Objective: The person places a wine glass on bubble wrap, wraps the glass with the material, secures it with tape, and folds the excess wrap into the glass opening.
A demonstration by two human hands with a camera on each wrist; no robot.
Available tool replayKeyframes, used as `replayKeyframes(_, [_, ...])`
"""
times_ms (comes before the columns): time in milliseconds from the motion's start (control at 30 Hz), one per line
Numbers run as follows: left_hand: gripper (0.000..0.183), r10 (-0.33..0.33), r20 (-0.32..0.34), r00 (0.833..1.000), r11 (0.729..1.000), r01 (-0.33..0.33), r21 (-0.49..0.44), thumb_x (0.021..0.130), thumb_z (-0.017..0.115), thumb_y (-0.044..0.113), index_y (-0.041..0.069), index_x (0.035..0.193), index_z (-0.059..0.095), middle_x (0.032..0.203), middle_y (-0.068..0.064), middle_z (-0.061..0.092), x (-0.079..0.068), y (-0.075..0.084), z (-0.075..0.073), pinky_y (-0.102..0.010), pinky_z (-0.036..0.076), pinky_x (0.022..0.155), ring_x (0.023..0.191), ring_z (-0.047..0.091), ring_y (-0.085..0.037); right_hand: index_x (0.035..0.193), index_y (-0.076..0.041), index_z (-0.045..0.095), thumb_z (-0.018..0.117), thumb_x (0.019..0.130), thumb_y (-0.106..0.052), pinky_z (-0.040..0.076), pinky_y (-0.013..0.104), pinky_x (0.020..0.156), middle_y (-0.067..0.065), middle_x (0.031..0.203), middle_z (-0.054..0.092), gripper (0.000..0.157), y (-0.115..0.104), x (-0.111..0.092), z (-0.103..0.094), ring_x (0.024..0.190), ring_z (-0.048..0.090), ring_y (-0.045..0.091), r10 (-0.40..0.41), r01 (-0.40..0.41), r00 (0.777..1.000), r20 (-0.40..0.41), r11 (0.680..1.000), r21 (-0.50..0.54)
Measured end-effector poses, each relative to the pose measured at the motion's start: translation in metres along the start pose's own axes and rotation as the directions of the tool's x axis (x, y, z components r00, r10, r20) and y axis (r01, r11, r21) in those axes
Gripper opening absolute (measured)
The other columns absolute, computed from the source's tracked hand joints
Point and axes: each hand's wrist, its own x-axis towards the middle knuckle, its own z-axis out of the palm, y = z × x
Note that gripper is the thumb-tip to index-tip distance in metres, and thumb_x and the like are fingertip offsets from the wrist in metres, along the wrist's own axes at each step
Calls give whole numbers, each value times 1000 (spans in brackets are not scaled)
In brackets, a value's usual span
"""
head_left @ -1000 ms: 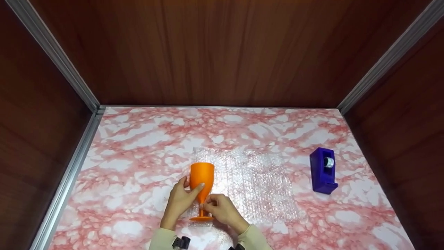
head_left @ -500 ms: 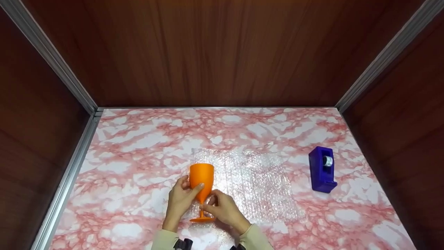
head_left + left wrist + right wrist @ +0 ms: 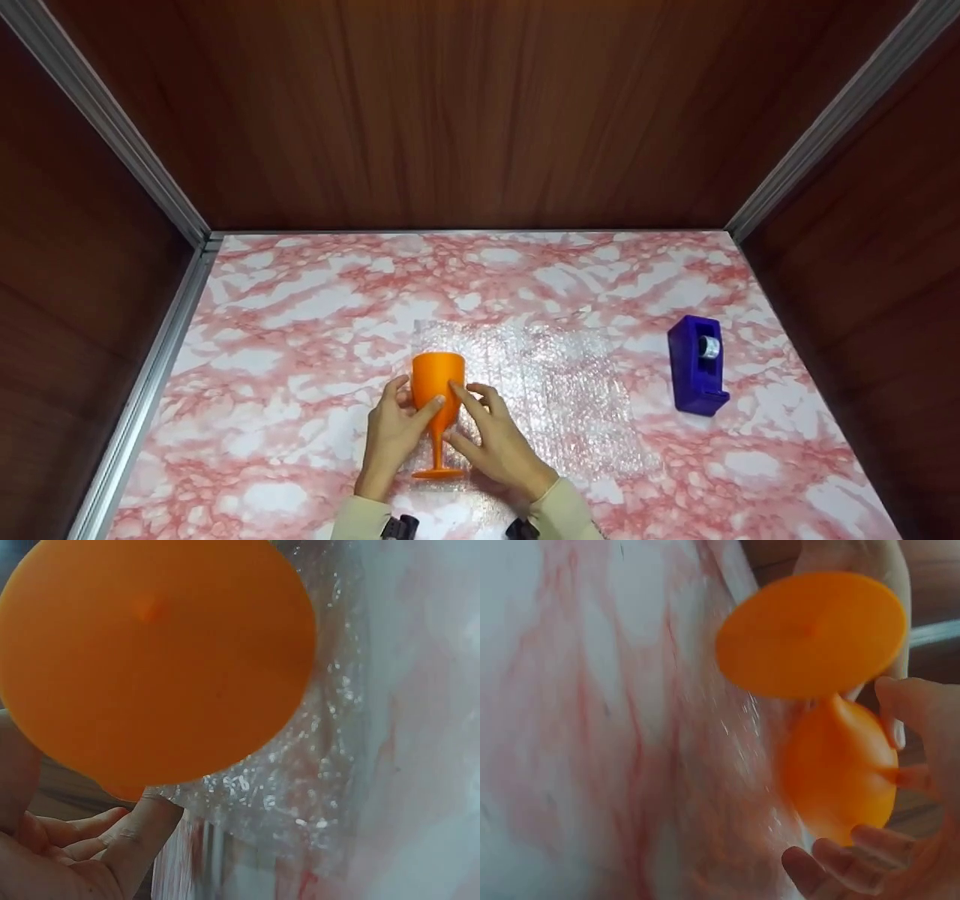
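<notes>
An orange goblet point(image 3: 436, 375) lies on or just over a sheet of clear bubble wrap point(image 3: 555, 397), its bowl toward the far side. My left hand point(image 3: 390, 439) grips the bowl from the left, thumb across its near face. On the other side, my right hand point(image 3: 501, 448) has its fingers spread and fairly straight. Its index fingertip meets the bowl, while the thumb is beside the stem. In the left wrist view the goblet's round foot point(image 3: 157, 667) hides much of the bowl and the grip. The right wrist view shows the foot point(image 3: 810, 634) and loosely extended right fingers point(image 3: 847, 866).
A purple tape dispenser point(image 3: 694, 375) with a roll of tape stands at the right on the red-and-white marbled table point(image 3: 315, 300). Dark wood panels point(image 3: 465, 112) with metal edge rails enclose the back and both sides.
My right hand has let go of the goblet's stem and spread its fingers, its index finger moving up to the bowl. The left hand keeps its grip, shifting only slightly.
</notes>
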Motion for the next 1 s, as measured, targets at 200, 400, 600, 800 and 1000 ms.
replayKeyframes(200, [96,-59,16,998,998,59,-19,79,82,50,-11,142,44,121,-21,65,5,-5,4,-46,53,90,103,66,-31,155,-12,38,62,101,-29,55,26,73,10,148,39,62,7,2,-8,99,60,22,25,-32,998,66,992,120])
replayKeyframes(400, [83,-42,38,998,999,43,-27,78,83,49,-7,134,55,113,-17,66,9,-6,8,-44,52,87,98,63,-27,152,-6,41,59,103,-24,55,25,72,15,145,43,56,8,1,-10,91,62,18,2,-5,1000,27,995,103])
replayKeyframes(600, [81,-4,11,1000,1000,4,18,77,83,52,-2,132,58,118,-17,60,7,-1,10,-43,52,85,100,59,-27,150,-1,44,61,102,-23,51,40,96,17,147,42,55,8,0,-11,118,58,26,-23,23,1000,-5,1000,12])
replayKeyframes(800, [81,37,3,999,998,-37,50,79,81,53,-1,134,58,118,-17,63,6,1,10,-44,53,86,101,62,-28,155,-9,35,61,102,-26,56,30,82,9,151,40,62,10,1,-16,97,63,18,10,-18,997,73,995,101])
replayKeyframes(1000, [79,59,-13,998,994,-58,89,78,82,52,-2,132,60,115,-17,62,5,2,12,-43,53,84,97,60,-27,155,-17,40,60,102,-27,55,25,74,11,151,39,57,12,0,-18,85,61,7,-8,-4,995,99,993,117])
